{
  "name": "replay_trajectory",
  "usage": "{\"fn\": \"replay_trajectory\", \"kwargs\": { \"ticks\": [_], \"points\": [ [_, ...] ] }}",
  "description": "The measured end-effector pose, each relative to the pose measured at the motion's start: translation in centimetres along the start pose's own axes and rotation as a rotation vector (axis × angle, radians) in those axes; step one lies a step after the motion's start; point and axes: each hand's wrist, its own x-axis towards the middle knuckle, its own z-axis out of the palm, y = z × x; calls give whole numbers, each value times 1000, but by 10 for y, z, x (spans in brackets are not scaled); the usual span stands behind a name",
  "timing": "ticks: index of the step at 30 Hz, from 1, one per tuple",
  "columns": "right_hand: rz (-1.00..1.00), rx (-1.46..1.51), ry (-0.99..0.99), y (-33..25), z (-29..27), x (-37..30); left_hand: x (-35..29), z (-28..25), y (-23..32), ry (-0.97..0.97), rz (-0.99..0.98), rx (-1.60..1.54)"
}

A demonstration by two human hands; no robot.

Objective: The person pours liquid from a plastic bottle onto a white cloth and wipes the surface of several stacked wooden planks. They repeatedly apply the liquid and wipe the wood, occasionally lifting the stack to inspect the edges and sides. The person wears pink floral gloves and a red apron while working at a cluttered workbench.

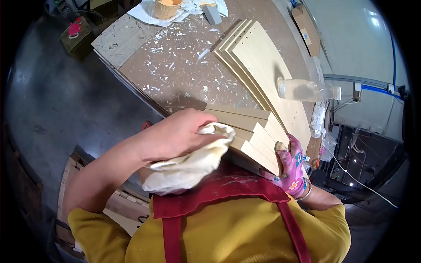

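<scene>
My bare left hand (pixel 177 133) is closed on a crumpled white cloth (pixel 193 164), its fingers partly tucked into the folds. Part of the cloth hangs below the hand, next to the near end of several pale wooden boards (pixel 250 131). These boards are stacked in a stepped fan in front of my body, over the table's near edge. My right hand (pixel 291 168) wears a pink flowered glove with a worn thumb. It grips the boards at their right end, thumb on top, with the other fingers mostly hidden.
Longer pale boards (pixel 263 57) with drilled holes lie stacked on the paint-spattered table (pixel 171 65). A clear bottle (pixel 302 90) of cloudy liquid is on them. Beyond are a wicker basket (pixel 167 8), a grey block (pixel 212 15) and a cardboard box (pixel 305 30).
</scene>
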Motion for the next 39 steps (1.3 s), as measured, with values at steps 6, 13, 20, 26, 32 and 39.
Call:
{"fn": "replay_trajectory", "kwargs": {
  "ticks": [6, 13, 20, 26, 32, 39],
  "points": [
    [-18, 20, -15, 2, 0, -3, 6, 1, -48, 478, 35, -10],
    [4, 72, -8, 3, 1, 1, 27, 58, 20, 851, 752, 210],
    [-36, 99, -35, 3, -1, -5, 7, 56, -100, 854, 174, 527],
    [-10, 123, -16, 3, 4, -9, -98, 24, -190, 1003, 177, -985],
    [-17, 109, -27, 2, 2, -5, -72, 49, -92, 1076, 483, -493],
    [23, 64, -48, 7, 4, -9, 48, 60, -96, 612, 373, -396]
  ]
}}
